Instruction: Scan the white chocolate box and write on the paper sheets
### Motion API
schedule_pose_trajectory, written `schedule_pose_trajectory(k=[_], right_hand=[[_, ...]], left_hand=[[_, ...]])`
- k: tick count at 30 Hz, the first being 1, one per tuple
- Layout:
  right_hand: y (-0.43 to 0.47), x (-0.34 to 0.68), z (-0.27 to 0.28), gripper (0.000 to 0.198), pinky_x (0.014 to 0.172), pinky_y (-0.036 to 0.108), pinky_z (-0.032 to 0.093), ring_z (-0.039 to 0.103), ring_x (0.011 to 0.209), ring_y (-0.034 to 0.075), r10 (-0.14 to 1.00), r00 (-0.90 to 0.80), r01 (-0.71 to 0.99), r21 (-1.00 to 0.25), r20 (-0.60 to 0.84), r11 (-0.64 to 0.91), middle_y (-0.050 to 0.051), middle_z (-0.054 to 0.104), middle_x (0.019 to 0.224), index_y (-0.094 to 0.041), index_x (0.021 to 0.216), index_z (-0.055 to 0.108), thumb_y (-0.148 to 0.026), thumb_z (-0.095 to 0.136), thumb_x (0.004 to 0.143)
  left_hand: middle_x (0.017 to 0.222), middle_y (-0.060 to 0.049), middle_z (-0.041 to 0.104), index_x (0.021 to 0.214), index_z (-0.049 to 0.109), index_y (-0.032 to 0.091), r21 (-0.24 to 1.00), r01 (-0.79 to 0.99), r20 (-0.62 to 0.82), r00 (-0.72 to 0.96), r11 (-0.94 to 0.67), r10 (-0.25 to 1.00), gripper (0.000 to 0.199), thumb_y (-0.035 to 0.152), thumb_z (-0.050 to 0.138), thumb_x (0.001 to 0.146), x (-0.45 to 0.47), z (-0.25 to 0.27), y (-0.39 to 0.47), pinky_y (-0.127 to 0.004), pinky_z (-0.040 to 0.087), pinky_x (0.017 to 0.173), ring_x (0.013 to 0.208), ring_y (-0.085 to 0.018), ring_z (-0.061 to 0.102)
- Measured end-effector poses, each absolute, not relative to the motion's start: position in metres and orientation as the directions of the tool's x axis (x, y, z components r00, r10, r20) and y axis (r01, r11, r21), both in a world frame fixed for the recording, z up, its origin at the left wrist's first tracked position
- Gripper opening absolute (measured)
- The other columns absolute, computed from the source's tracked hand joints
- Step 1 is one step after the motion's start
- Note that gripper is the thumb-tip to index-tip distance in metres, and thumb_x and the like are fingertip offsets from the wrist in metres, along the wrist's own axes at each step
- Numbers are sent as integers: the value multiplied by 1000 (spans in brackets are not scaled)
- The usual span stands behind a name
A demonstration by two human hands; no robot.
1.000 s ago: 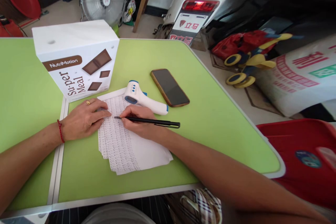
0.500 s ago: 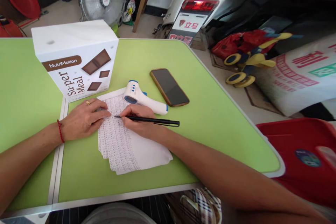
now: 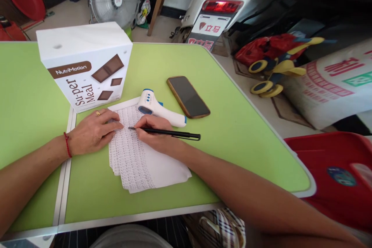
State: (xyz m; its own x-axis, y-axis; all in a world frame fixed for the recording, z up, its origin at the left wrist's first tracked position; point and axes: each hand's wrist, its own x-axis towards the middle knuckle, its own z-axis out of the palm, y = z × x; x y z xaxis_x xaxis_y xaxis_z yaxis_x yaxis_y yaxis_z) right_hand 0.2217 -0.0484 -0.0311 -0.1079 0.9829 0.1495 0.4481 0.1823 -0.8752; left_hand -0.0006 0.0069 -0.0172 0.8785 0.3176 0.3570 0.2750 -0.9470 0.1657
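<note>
Pinching the pen [image 3: 165, 131], my right grip [image 3: 158, 140] points its long axis leftward over the paper [image 3: 167, 172], toward my loosely bent, empty left grip [image 3: 93, 133].

Single head-worn view; faces forward and down, close above green table [image 3: 232, 131].

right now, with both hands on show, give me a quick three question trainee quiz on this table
1. Which hand holds the slim black pen?
2. True or false: the rectangular, dark-screened phone in a brown case lies apart from the handwritten white paper sheets.
3. Fill in: the thin cord bracelet at the wrist of the left hand is ____.

Key: 1. The right hand. 2. True. 3. Red.
</note>
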Motion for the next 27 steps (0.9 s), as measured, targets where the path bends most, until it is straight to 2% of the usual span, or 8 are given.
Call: schedule_pose_trajectory(k=[4,8,20,27], right_hand=[[-48,222,-31,4,50,24,37,49,54,10,986,-106,461,-872,126,161,-2,61,59,-19,65,59,-18,56,68],[-48,221,-31,5,51,25,37,50,55,10,980,-110,475,-857,166,199,-2,60,60,-20,67,58,-19,54,70],[-49,222,-30,5,48,23,36,48,51,10,979,-122,466,-861,166,204,-3,59,56,-20,61,56,-18,53,66],[-49,220,-31,5,50,24,38,49,53,10,979,-51,458,-867,195,197,-2,60,58,-20,63,57,-20,53,67]], left_hand=[[109,-14,59,109,63,12,174,278,355,877,-945,324,23,15,45,94,-1,-17,7,-42,51,86,99,-23,55],[109,-13,59,110,62,13,180,280,349,878,-943,328,23,15,45,95,-1,-17,7,-43,51,87,100,-24,55],[109,-13,59,110,62,13,167,278,355,878,-946,321,23,15,45,94,-1,-18,7,-42,51,86,99,-23,55],[109,-14,59,110,62,11,178,264,364,877,-948,313,23,14,46,94,0,-17,7,-44,52,85,99,-25,54]])
